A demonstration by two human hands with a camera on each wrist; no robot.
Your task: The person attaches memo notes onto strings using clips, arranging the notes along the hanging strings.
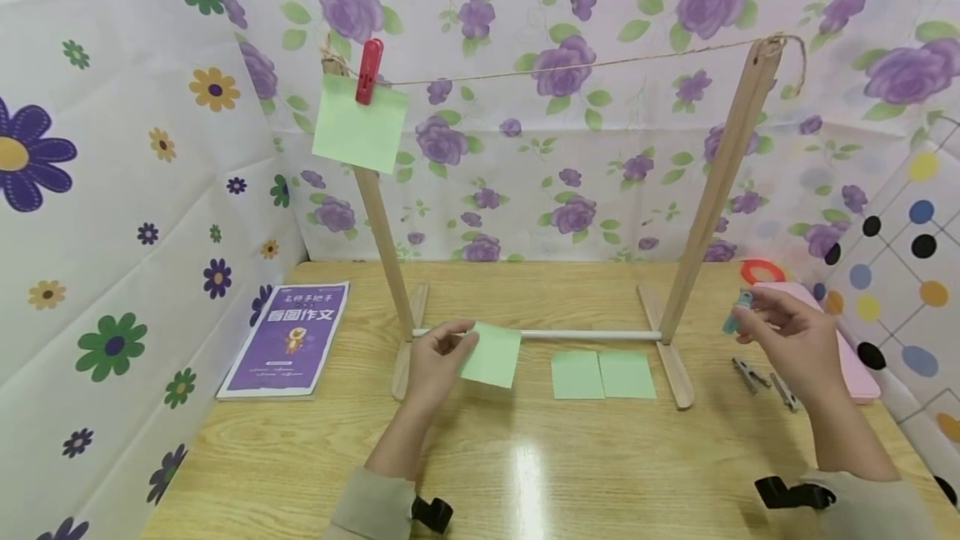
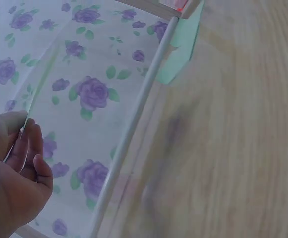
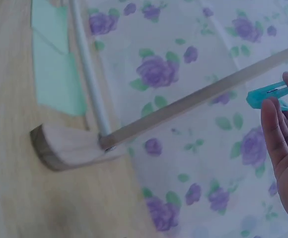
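Note:
My left hand (image 1: 435, 365) pinches a green sticky note (image 1: 492, 355) by its left edge, held up in front of the wooden stand's white crossbar (image 1: 585, 335). In the left wrist view the note appears edge-on between thumb and fingers. To the right of the stand, my right hand (image 1: 798, 340) holds a teal clothespin (image 3: 270, 94) between thumb and fingers. A twine line (image 1: 600, 65) runs between the two posts. Near its left end a red clothespin (image 1: 369, 72) clips another green note (image 1: 360, 123). Two more green notes (image 1: 577, 375) lie side by side on the table.
Grey clothespins (image 1: 750, 375) lie below my right hand, beside a pink case (image 1: 862, 377). A red ring (image 1: 762, 271) sits behind it. On the left lies a purple booklet (image 1: 285, 340). The stand's right post (image 1: 720, 182) rises between my hands; floral cloth hangs behind.

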